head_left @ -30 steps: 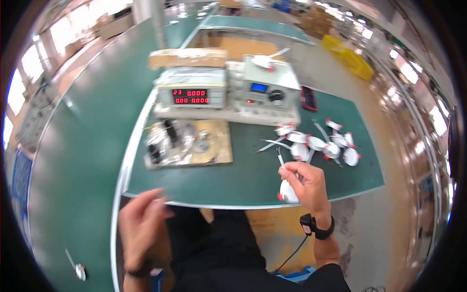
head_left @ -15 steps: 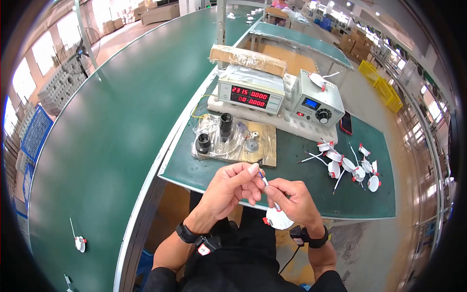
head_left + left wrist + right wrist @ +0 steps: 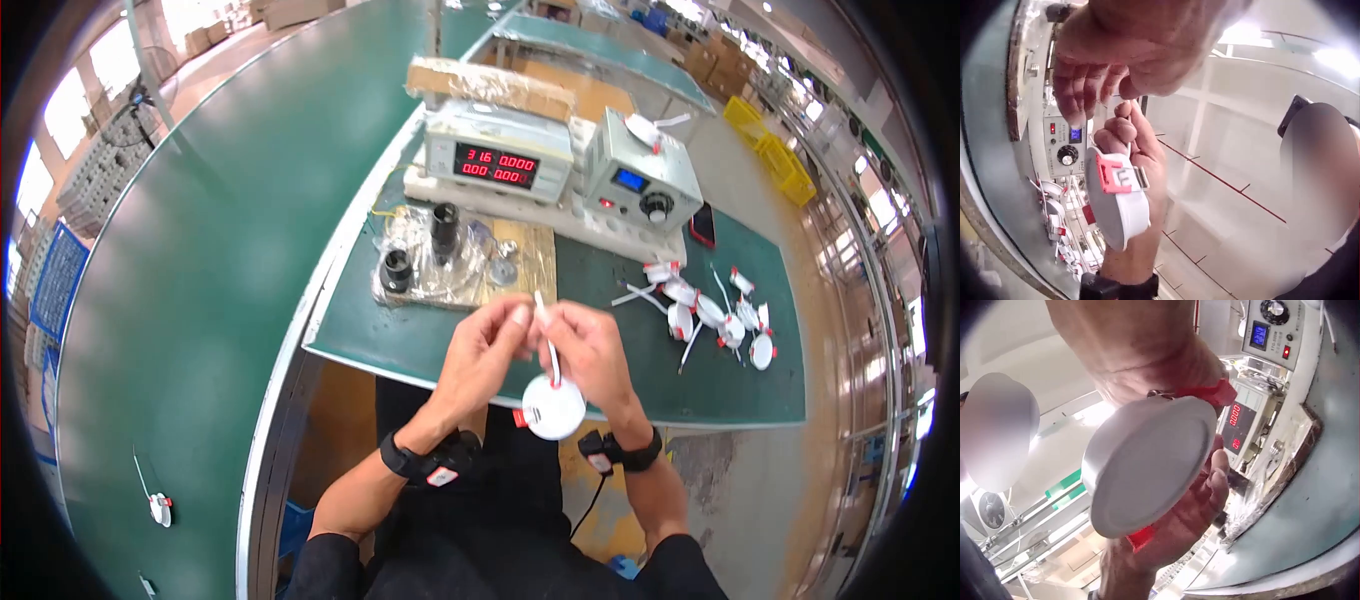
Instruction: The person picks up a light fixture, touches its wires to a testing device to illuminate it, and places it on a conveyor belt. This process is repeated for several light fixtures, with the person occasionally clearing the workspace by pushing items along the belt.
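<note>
A round white downlight point(image 3: 553, 408) with red clips hangs by its white cable point(image 3: 555, 362) below the hands, over the front edge of the table. My right hand point(image 3: 590, 352) pinches the cable near its upper end. The thumb and bent fingers of my left hand point(image 3: 484, 352) close in at the cable's tip, hiding the bare wire ends. In the left wrist view the lamp's side and a red clip point(image 3: 1112, 175) show beneath the right hand's fingers. In the right wrist view the lamp's flat face point(image 3: 1154, 469) covers much of both hands.
Several more downlights point(image 3: 710, 312) lie heaped at the table's right. Behind stand a power meter point(image 3: 500, 165) with red digits and a dial box point(image 3: 645, 180). A wooden board point(image 3: 540, 265) with black sockets lies at left. Another downlight point(image 3: 160, 508) rests on the green belt.
The left hand has come from the left to meet the right hand at the cable. The downlight has shifted up and left, its face now more in view.
</note>
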A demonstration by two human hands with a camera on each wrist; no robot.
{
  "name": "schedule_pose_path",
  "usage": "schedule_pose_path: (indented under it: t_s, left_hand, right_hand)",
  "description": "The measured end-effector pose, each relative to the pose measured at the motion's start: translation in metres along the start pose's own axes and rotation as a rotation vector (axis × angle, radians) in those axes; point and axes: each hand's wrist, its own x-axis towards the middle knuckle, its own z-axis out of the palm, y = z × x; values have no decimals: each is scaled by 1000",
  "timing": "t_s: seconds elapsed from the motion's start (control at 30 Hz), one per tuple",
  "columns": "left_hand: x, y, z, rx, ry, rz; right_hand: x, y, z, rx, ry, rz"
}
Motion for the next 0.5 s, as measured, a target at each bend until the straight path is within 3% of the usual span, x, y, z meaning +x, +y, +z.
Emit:
schedule_pose_path:
  t_s: [0.07,0.13,0.23,0.33,0.5]
  left_hand:
    - [-3,-6,1,-181,-66,-158]
    - [-5,-18,-8,-88,-267,-333]
    - [-11,-21,1,-413,-290,-554]
    - [-4,-33,-4,-453,-258,-499]
    - [7,-33,-8,-583,-297,-618]
  right_hand:
    - [17,13,-6,48,62,-13]
    - [31,18,-10,40,80,7]
    - [50,44,-11,36,144,48]
    - [59,56,-9,42,153,61]
    - [69,55,-22,-119,86,113]
